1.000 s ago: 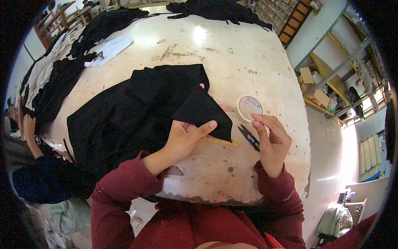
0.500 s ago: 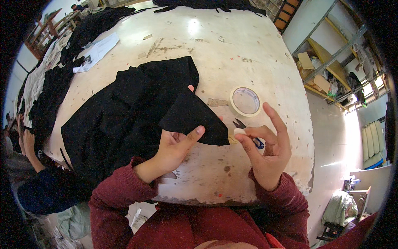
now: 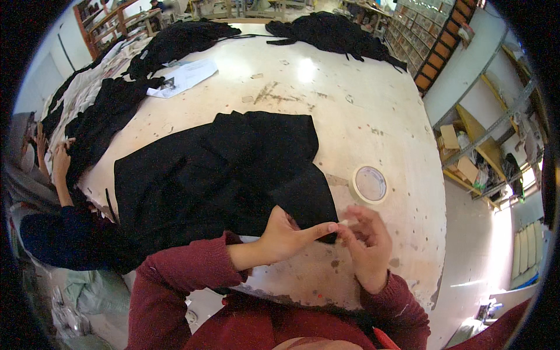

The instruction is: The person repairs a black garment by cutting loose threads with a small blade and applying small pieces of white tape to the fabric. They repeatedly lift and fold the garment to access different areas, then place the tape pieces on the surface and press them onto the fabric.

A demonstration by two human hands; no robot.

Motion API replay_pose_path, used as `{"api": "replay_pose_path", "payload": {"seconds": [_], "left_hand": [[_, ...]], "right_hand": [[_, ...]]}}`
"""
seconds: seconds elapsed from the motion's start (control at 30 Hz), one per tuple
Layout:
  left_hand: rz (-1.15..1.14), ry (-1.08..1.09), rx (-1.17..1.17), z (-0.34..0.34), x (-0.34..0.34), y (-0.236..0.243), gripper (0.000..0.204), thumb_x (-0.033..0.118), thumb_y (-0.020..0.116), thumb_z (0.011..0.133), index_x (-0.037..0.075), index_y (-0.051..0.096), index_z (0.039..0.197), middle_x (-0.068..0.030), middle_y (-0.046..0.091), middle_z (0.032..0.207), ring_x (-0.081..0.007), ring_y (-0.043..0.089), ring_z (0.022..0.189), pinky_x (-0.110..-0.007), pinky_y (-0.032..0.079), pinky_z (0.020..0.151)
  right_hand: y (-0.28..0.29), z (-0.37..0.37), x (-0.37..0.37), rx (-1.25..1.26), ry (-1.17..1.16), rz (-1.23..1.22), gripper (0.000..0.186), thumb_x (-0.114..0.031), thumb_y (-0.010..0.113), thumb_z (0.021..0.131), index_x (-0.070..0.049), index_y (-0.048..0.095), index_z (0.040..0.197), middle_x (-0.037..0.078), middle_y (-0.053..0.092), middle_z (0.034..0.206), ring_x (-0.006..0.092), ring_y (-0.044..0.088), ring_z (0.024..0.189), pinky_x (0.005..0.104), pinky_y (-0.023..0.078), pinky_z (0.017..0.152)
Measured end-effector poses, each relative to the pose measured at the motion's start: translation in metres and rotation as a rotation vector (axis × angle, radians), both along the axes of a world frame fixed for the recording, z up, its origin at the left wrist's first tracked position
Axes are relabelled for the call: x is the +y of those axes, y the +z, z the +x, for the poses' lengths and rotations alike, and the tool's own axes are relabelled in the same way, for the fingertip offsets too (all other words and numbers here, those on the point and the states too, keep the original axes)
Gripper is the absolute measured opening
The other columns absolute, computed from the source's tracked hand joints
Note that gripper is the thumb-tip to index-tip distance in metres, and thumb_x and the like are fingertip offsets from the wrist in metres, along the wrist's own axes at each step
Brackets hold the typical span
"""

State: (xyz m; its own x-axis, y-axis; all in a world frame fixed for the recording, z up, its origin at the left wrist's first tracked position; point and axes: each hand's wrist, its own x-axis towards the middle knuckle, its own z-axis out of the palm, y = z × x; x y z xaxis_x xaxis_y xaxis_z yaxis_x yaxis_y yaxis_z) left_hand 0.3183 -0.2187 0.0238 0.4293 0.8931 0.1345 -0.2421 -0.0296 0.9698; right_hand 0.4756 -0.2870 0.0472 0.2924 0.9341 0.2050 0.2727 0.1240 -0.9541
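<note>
Our left hand [image 3: 286, 239] has its grip on the black cloth [image 3: 198, 181] near the cloth's right corner: the fingers go in under the edge and the thumb stretches out along it, the thumb tip by the corner. Our right hand [image 3: 370, 242] comes up to that thumb tip with its fingers curled. A small pale scrap [image 3: 345, 223] shows at its fingertips, but they are blurred, and we cannot tell whether this grip is closed on the scrap or loose.

The cloth lies spread and partly folded on the desk [image 3: 338, 122] in front of us, reaching left past our left forearm. Just beyond our right hand, to the right of the cloth, a pale tape roll [image 3: 370, 185] lies flat on the desk.

Farther off, a white paper [image 3: 189, 76] lies beside a black garment [image 3: 108, 114] along the desk's left side, where we see a co-worker's hand [image 3: 60, 163] at the near end. Another black heap [image 3: 326, 35] lies at the far edge. To our right stands a shelf [image 3: 481, 140] holding boxes.
</note>
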Motion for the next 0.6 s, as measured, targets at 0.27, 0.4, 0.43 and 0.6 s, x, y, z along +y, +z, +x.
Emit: {"api": "replay_pose_path", "payload": {"seconds": [0.27,0.4,0.43,0.6], "left_hand": [[-0.043,-0.032,-0.191,0.0022,0.0025,-0.0029,0.022,0.007,0.075,0.082,0.0,0.061,0.098,-0.0012,0.065,0.094,-0.0072,0.06,0.081,-0.024,0.051,0.072],[-0.049,-0.063,-0.158,-0.0011,0.0026,-0.0016,0.022,0.005,0.075,0.082,0.0,0.061,0.098,-0.0012,0.064,0.095,-0.0075,0.059,0.084,-0.024,0.051,0.074],[-0.03,-0.072,-0.156,-0.0012,0.0031,-0.0015,0.022,0.005,0.075,0.082,0.0,0.06,0.098,-0.0013,0.064,0.095,-0.0077,0.059,0.085,-0.025,0.051,0.075],[0.19,0.052,-0.064,0.0031,0.0045,-0.0053,0.034,0.003,0.076,0.081,-0.001,0.057,0.108,-0.0035,0.064,0.102,-0.0096,0.06,0.09,-0.025,0.052,0.079]], "right_hand": [[-0.0047,-0.0064,-0.007,0.272,0.033,-0.057,0.019,-0.001,0.066,0.089,-0.002,0.054,0.104,0.004,0.063,0.072,0.0033,0.048,0.049,0.0185,0.039,0.044],[-0.0044,-0.0074,-0.0055,0.283,0.027,-0.054,0.015,0.0,0.066,0.088,0.0,0.059,0.102,0.002,0.064,0.074,0.0031,0.049,0.05,0.0182,0.038,0.044],[-0.0043,-0.0078,-0.0053,0.28,0.026,-0.065,0.015,0.0,0.067,0.088,0.0,0.061,0.101,0.002,0.064,0.074,0.0029,0.049,0.051,0.0181,0.038,0.044],[-0.0013,-0.0061,-0.0056,0.316,0.056,-0.199,0.015,-0.004,0.069,0.087,0.0,0.064,0.1,-0.001,0.064,0.076,0.0009,0.05,0.054,0.0169,0.037,0.046]]}}
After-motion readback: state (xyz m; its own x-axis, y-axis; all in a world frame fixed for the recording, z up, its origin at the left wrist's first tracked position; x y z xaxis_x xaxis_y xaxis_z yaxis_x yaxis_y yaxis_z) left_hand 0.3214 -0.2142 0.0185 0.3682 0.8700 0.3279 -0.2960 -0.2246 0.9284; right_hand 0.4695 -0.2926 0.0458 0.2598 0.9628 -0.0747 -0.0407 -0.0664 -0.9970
